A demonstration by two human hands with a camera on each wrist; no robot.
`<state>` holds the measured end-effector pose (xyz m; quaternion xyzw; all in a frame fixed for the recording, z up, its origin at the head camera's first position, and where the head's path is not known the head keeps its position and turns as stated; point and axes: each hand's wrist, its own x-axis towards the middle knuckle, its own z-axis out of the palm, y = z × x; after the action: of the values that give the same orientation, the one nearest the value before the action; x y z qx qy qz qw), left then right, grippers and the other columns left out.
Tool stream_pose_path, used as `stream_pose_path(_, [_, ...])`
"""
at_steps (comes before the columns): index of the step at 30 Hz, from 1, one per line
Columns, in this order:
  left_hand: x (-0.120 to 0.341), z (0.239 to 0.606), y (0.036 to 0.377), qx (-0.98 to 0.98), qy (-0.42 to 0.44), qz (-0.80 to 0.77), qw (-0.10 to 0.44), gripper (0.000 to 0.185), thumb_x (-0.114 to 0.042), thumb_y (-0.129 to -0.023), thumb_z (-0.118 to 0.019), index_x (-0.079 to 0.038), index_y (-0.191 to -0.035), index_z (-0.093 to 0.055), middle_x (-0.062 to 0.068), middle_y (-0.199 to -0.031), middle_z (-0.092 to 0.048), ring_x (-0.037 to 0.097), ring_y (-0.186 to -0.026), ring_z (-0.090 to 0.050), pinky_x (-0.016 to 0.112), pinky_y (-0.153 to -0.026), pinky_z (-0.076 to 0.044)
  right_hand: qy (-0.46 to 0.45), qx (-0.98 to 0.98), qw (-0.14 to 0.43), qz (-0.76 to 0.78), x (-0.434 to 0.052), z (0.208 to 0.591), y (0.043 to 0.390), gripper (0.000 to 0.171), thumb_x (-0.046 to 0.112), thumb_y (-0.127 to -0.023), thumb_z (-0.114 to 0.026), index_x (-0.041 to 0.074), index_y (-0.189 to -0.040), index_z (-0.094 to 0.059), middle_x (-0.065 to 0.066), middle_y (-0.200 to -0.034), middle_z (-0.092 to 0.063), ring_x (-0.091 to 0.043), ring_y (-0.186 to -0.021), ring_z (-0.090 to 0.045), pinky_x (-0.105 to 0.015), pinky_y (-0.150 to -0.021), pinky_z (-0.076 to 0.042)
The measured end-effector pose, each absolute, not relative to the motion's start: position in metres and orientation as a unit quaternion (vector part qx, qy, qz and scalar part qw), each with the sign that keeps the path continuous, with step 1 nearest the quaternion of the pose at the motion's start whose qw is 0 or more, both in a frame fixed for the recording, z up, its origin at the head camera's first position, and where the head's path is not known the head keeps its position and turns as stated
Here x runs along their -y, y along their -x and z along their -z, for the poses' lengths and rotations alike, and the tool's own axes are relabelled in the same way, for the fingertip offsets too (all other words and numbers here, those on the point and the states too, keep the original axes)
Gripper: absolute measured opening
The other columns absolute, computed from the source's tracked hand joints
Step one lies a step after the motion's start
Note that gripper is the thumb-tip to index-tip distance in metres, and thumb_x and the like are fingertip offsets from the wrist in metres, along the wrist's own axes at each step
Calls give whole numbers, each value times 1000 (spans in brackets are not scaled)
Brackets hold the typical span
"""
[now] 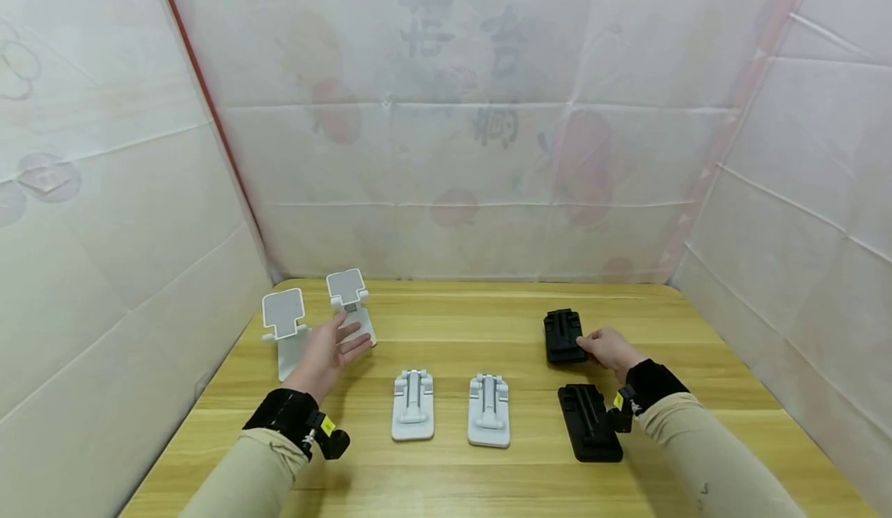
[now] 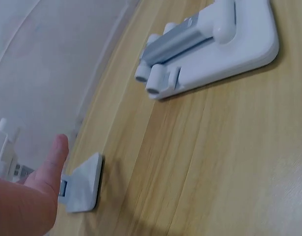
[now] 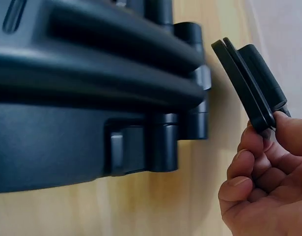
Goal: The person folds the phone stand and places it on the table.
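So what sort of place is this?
Probably a makeshift recording booth: pale printed sheeting walls in a wood-grain table at the back and both sides, and a small wrist camera is worn on each arm.

1. From my feed, I read a makeshift tabletop booth (image 1: 787, 216); home or lab, I cannot tell.
2. I see creased white sheeting (image 1: 390, 231) on three sides, bearing faint characters (image 1: 427, 18).
3. Between them I see a wood-grain tabletop (image 1: 446, 475).

My sleeves (image 1: 711, 456) — matt cloth; black stands (image 1: 563, 337) — smooth, faintly glossy plastic; white stands (image 1: 413, 408), smooth plastic; tabletop (image 1: 446, 487), smooth, wood-grained.
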<state>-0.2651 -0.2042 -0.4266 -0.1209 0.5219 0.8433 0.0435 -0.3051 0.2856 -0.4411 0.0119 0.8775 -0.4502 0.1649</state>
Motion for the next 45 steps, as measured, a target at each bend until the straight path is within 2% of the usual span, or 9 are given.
stream_pose_path(4, [212,427,269,-496,112,-860,43,71,-32,-113,-35,-14,-164,10,24,-169,-5,45,-150,-27,45,-121,-37,-19,-882,160,443,-289,446,305,30,14,-111,-43,6,-83,-50,-6,-70,-41,-20,-65,-36,-40,-69,-32])
stream_pose_path(9, [216,423,274,-493,92,-864,49,69,-34,-113,-35,-15,-165,6,22,-169,-3,44,-152,-23,47,-122,-35,-3,-914,150,377,-296,446,308,32,16,-110,-43,-9,-103,-61,-15,-87,-54,-24,-76,-47,-37,-70,-38])
stream_pose_path(16, [217,418,280,-504,79,-859,44,61,-32,-114,-30,-8,-163,-4,24,-165,-16,41,-151,-26,42,-121,-38,24,-934,128,334,-299,456,309,42,16,-109,-46,14,-68,-44,2,-60,-32,-15,-56,-30,-30,-57,-30])
stream_pose_path(25, [221,416,288,-541,96,-834,45,57,-25,-113,-35,1,-160,-17,19,-147,-43,34,-145,-42,37,-116,-45,-1,-939,126,319,-300,457,306,44,16,-109,-48,14,-64,-46,2,-57,-37,-14,-53,-33,-29,-54,-33])
stream_pose_path(30, [222,416,289,-547,107,-829,37,53,-20,-112,-41,5,-156,-26,8,-121,-65,26,-128,-61,36,-112,-48,10,-946,104,307,-302,459,304,46,15,-107,-52,15,-61,-45,3,-55,-35,-13,-51,-32,-28,-53,-31])
stream_pose_path(34, [221,415,289,-552,105,-827,33,53,-18,-111,-42,6,-156,-27,5,-112,-66,16,-107,-69,36,-112,-48,13,-947,89,310,-301,458,302,49,13,-105,-53,19,-59,-37,4,-54,-29,-13,-51,-27,-28,-53,-29])
stream_pose_path(37, [220,414,288,-553,105,-826,32,52,-19,-111,-43,6,-154,-29,6,-114,-64,15,-106,-69,36,-112,-49,7,-952,62,300,-300,455,301,50,12,-105,-51,19,-59,-34,4,-54,-27,-13,-51,-26,-28,-54,-28])
stream_pose_path(42, [219,414,288,-539,115,-833,45,28,-21,-111,-45,0,-128,-48,7,-109,-70,18,-104,-72,36,-109,-52,-4,-958,8,286,-295,443,300,41,9,-105,-44,15,-65,-36,0,-58,-32,-15,-56,-26,-32,-59,-28])
stream_pose_path(45, [219,414,288,-533,118,-836,52,20,-21,-111,-45,-2,-115,-49,9,-106,-73,18,-100,-73,36,-107,-53,-8,-958,-20,287,-291,437,299,29,8,-105,-40,6,-77,-48,-8,-69,-48,-19,-62,-33,-38,-65,-31])
